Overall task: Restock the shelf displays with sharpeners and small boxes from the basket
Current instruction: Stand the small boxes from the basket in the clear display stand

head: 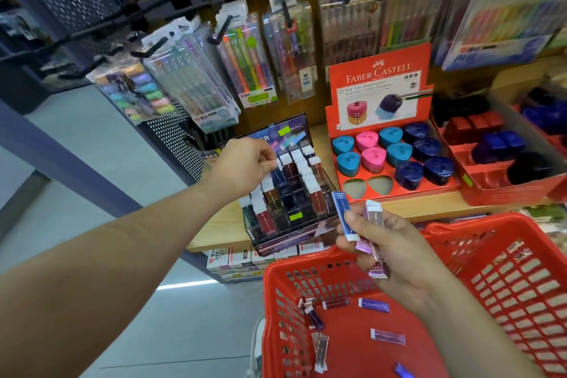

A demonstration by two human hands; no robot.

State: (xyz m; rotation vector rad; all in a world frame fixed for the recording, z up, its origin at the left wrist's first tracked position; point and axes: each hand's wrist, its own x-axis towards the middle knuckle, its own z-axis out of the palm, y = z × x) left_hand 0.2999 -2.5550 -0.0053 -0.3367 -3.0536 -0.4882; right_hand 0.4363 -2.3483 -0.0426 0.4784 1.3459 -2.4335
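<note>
Reaching into the clear display (291, 193), the left hand (242, 164) pinches the white end of a small box (280, 160) at its fingertips. Best to seat it upright in its slot before letting go. Further right, the right hand (395, 252) grips spare boxes (343, 218) fanned above its fingers, over the red basket (306, 267).

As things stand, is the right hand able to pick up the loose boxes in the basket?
Likely not: the right hand is busy gripping the held boxes. The basket lies open under it, nothing covering the loose boxes.
</note>
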